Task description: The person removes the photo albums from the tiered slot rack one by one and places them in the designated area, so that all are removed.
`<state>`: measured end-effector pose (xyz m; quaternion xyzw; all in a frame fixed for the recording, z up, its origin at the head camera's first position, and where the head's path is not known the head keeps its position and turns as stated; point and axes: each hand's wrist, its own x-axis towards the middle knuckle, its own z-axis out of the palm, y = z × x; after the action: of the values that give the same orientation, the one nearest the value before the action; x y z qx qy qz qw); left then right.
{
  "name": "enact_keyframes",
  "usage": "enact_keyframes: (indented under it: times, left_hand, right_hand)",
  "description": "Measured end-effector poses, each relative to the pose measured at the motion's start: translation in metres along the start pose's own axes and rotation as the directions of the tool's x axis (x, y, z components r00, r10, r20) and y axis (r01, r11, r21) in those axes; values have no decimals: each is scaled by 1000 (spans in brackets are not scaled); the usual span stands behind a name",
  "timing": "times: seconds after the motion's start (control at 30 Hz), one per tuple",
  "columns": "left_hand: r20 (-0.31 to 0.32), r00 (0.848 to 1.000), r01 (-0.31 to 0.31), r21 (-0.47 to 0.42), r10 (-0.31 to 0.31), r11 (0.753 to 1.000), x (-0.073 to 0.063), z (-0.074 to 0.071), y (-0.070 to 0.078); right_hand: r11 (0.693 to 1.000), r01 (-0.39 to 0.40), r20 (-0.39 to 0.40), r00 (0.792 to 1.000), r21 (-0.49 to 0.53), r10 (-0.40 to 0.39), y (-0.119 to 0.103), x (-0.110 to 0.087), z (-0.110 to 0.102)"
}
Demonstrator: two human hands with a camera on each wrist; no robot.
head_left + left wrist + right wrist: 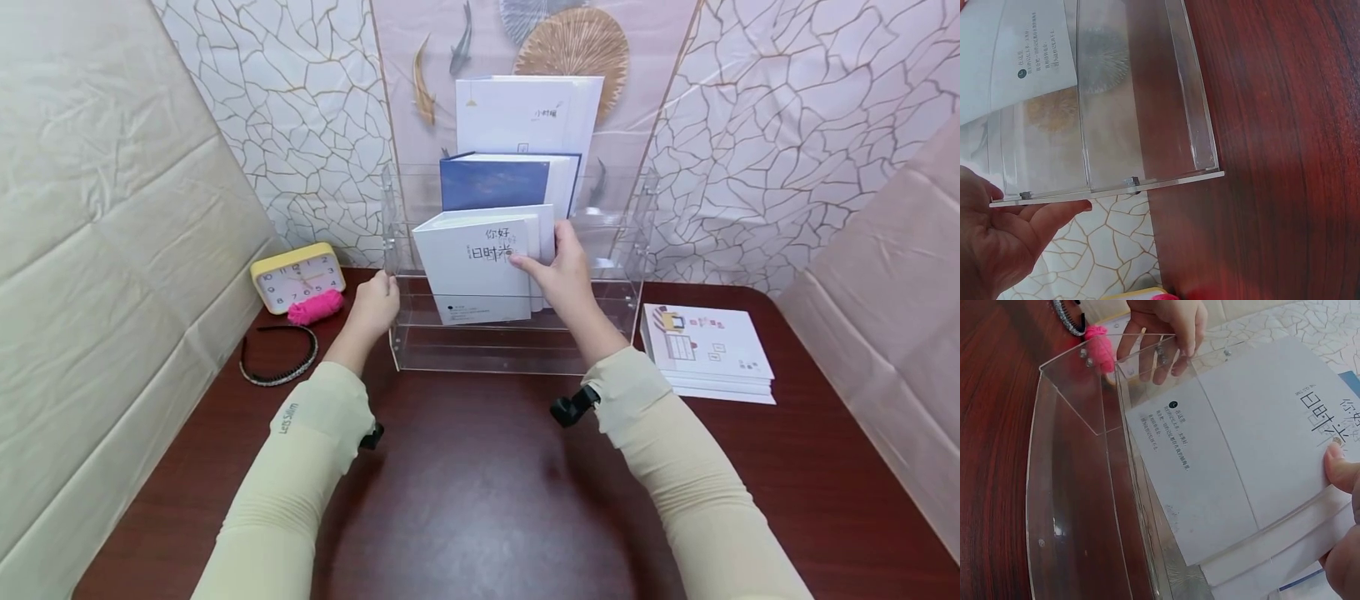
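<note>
A clear acrylic tiered rack (pixel 517 360) stands at the back of the table. My left hand (pixel 373 307) grips its left side panel; in the left wrist view, fingers of the left hand (pixel 1016 231) lie along the panel's outer face. My right hand (pixel 566 271) holds white books (pixel 480 279) by their right edge, thumb on the front cover, other fingers mostly hidden behind. These books lean in the front part of the rack, slightly tilted. Behind them is a blue-covered book (pixel 495 185), and behind that a taller white book (pixel 517 112).
To the right lies a stack of white books (pixel 708 346). On the left are a yellow-framed clock (pixel 298 275), a bright pink bundle (pixel 316 307) and a black headband (pixel 279 379). A patterned wall (pixel 300 125) rises close behind the rack.
</note>
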<state>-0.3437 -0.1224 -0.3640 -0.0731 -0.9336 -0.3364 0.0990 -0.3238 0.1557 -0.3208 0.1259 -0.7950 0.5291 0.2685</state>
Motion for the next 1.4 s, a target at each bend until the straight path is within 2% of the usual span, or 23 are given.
enact_keyframes:
  times: [0.1,0.2,0.4,0.67,0.87,1.1,1.4]
  left_hand:
    - [0,1000,0,3,0,1000,1,-1,0]
    - [1,1000,5,-1,-5,1000,1,-2,0]
    - [15,999,36,-48,-35,998,-1,-1,1]
    - [11,999,48,-88,-47,995,1,0,1]
    - [17,998,63,-84,-62,994,2,0,1]
    - [30,998,62,-109,-60,992,0,-3,1]
    - [8,999,37,-85,-36,996,0,-1,1]
  right_hand:
    - [999,13,16,1000,-40,-13,-2,1,0]
    - [999,6,33,999,-37,-5,-3,2,0]
    - [1000,-14,63,998,25,13,-6,3,1]
    - [995,-14,93,996,96,5,-11,7,2]
    - [987,-2,110,994,160,-15,-37,1,-2]
    - [977,25,72,997,212,-41,-40,5,-2]
    - [955,34,41,998,294,-48,-46,11,-18]
